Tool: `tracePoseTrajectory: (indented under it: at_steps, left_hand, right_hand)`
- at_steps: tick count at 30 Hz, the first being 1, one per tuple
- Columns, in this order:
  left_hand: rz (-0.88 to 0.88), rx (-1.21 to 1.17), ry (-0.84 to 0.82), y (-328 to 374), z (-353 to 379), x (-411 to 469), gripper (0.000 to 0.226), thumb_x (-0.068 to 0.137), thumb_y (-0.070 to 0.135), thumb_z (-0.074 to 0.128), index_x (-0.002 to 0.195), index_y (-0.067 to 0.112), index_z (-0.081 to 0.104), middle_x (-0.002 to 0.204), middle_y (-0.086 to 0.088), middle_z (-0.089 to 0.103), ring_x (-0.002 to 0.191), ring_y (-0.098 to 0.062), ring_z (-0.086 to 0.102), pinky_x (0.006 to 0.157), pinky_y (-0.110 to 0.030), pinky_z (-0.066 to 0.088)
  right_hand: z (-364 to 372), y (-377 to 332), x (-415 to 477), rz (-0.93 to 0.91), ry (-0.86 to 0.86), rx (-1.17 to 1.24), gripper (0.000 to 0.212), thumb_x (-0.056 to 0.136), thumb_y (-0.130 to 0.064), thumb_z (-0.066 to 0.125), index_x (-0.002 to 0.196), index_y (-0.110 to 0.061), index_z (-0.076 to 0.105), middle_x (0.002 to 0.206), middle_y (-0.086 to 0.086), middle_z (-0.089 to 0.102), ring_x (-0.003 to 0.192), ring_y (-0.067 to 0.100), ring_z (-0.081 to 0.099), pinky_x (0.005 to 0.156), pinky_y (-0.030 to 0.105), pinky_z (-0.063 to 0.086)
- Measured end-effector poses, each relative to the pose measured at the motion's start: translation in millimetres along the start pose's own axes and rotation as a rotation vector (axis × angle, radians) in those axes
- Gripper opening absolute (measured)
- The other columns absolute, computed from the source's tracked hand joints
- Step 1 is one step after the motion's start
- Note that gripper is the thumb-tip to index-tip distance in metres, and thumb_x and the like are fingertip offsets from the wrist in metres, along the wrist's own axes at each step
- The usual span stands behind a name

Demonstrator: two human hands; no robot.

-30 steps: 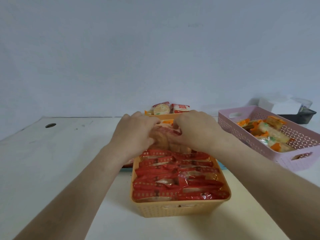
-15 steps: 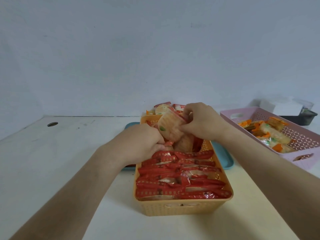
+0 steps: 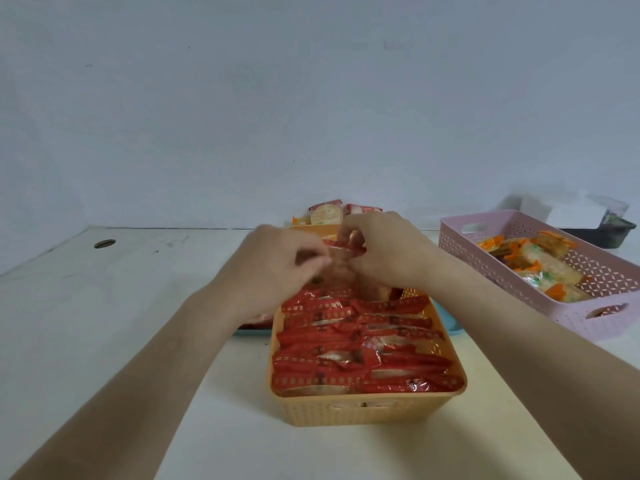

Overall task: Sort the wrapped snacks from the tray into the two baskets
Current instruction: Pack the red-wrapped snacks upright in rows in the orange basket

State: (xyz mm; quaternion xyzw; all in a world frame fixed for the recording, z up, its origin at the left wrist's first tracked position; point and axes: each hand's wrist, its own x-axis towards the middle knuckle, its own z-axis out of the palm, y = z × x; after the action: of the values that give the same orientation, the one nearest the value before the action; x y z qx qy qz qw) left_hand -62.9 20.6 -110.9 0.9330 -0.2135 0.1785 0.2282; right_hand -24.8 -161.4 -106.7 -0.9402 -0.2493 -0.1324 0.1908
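Between left hand (image 3: 277, 268) and right hand (image 3: 384, 251): wrapped snack (image 3: 341, 268), over far end of near basket (image 3: 363, 410). Below and nearer than grip: packed snacks (image 3: 353, 348) in that basket. Under its far part: tray (image 3: 446, 320). Beyond grip: loose snacks (image 3: 325, 213). Right of grip, apart: second basket (image 3: 588, 303) on table (image 3: 104, 323).

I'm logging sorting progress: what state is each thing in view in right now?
left hand: pinches the held snack.
right hand: pinches the same snack's top.
held snack: upright over the orange basket's far end.
orange basket: nearly full of red packs in rows.
pink basket: partly filled with orange-and-green packs.
blue tray: mostly hidden behind the orange basket.
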Motion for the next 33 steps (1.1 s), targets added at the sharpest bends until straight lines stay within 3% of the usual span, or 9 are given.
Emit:
tracePoseTrajectory:
  at_steps: [2,8,11,14,19,22,26,30,33]
  left_hand:
    - [0.013,-0.008,0.141,-1.2,-1.9,2.2,0.02,0.086,0.031,0.068,0.106,0.032,0.069,0.097,0.015,0.066,0.088,-0.003,0.058,0.079,-0.023,0.046]
    - [-0.007,0.209,-0.146,1.3,4.0,4.0,0.022,0.09,0.039,0.058,0.111,0.039,0.067,0.104,0.013,0.069,0.096,-0.011,0.06,0.085,-0.037,0.049]
    - [-0.029,0.26,-0.197,1.2,4.9,3.6,0.02,0.091,0.035,0.057,0.108,0.038,0.066,0.102,0.013,0.068,0.094,-0.011,0.059,0.084,-0.036,0.05]
    - [-0.024,0.303,-0.239,2.2,3.5,4.3,0.02,0.089,0.029,0.054,0.104,0.035,0.066,0.101,0.013,0.065,0.089,-0.008,0.058,0.079,-0.033,0.052]
    - [-0.022,0.294,-0.282,5.7,3.5,5.7,0.04,0.084,0.063,0.053,0.119,0.044,0.057,0.097,0.016,0.066,0.088,-0.006,0.061,0.079,-0.033,0.051]
    - [0.01,0.351,-0.318,3.8,8.0,5.2,0.04,0.087,0.061,0.049,0.122,0.042,0.057,0.105,0.016,0.066,0.097,-0.01,0.06,0.087,-0.036,0.047]
    - [0.002,0.36,-0.332,0.8,10.6,5.1,0.019,0.095,0.049,0.044,0.107,0.042,0.058,0.097,0.016,0.065,0.093,-0.012,0.059,0.092,-0.038,0.041]
    - [0.015,0.402,-0.285,4.2,13.6,1.1,0.021,0.099,0.035,0.042,0.117,0.039,0.053,0.09,0.01,0.064,0.083,-0.016,0.057,0.092,-0.037,0.039]
    - [-0.002,0.357,-0.254,5.0,14.5,-2.3,0.025,0.099,0.031,0.044,0.121,0.036,0.054,0.091,0.01,0.063,0.086,-0.018,0.058,0.092,-0.037,0.041]
  right_hand:
    - [3.2,2.2,2.1,-0.055,-0.021,-0.05,0.016,0.081,-0.019,0.065,0.094,-0.028,0.061,0.079,-0.011,0.056,0.079,0.015,0.051,0.069,0.028,0.043]
    - [10.5,11.9,-1.3,-0.089,-0.109,-0.013,0.013,0.08,-0.035,0.072,0.079,-0.03,0.06,0.073,-0.018,0.056,0.071,0.002,0.05,0.066,0.023,0.04]
    - [-2.2,15.7,-6.7,-0.026,-0.074,0.097,0.024,0.079,-0.035,0.074,0.1,-0.026,0.067,0.094,-0.011,0.063,0.085,0.006,0.056,0.079,0.027,0.049]
    - [-8.6,17.0,-13.0,0.01,-0.054,-0.103,0.031,0.085,-0.036,0.065,0.112,-0.023,0.059,0.094,-0.01,0.052,0.088,0.01,0.048,0.078,0.03,0.043]
    - [-2.2,4.1,-20.3,0.011,-0.152,-0.24,0.038,0.092,-0.033,0.049,0.126,-0.017,0.045,0.114,0.009,0.058,0.105,0.028,0.054,0.085,0.042,0.049]
    - [2.4,2.7,-21.0,0.036,-0.133,-0.282,0.045,0.093,-0.034,0.046,0.132,-0.014,0.039,0.115,0.015,0.054,0.102,0.034,0.057,0.083,0.046,0.051]
    - [3.9,4.1,-18.4,0.04,-0.123,-0.257,0.023,0.088,-0.028,0.052,0.104,-0.012,0.052,0.095,0.004,0.054,0.091,0.026,0.055,0.075,0.04,0.05]
    - [7.4,10.4,-18.3,0.004,0.04,0.004,0.012,0.087,-0.025,0.057,0.076,-0.02,0.057,0.073,-0.004,0.058,0.07,0.017,0.056,0.059,0.036,0.046]
    - [2.9,10.9,-20.1,0.01,0.216,0.2,0.009,0.088,-0.017,0.057,0.085,-0.014,0.064,0.07,-0.007,0.06,0.066,0.011,0.056,0.062,0.031,0.048]
